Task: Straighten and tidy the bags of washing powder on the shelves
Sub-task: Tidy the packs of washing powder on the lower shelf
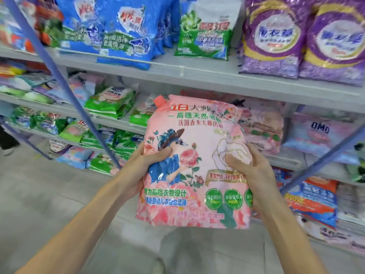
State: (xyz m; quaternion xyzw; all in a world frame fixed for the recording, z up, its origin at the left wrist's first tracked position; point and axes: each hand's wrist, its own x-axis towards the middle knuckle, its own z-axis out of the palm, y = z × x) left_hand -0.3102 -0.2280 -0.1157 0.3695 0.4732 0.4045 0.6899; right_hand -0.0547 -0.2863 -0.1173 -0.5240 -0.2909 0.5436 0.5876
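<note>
Pink plastic film identifies the bag of washing powder [193, 165]. I hold it upright in mid-air, in front of the shelves and clear of them, printed face toward the camera.

Left hand [144, 167]: fingers curled round the bag's left edge, thumb pressed into the front panel beside the blue figure.

Right hand [252, 171]: fingers curled round the right edge, thumb pinching crumpled film on the front.

Both hands grip at mid-height. The bag's lower edge hangs free above the floor [49, 194]. A red spout cap [159, 100] sits at the bag's top left corner.

Behind the bag, more pink bags [262, 127] stand on a shelf. The upper shelf board [197, 74] carries blue bags [126, 32], a green-and-white bag [205, 36] and purple bags [274, 36], all upright. Green bags [110, 101] lie flat in stacks on the shelves to the left.
</note>
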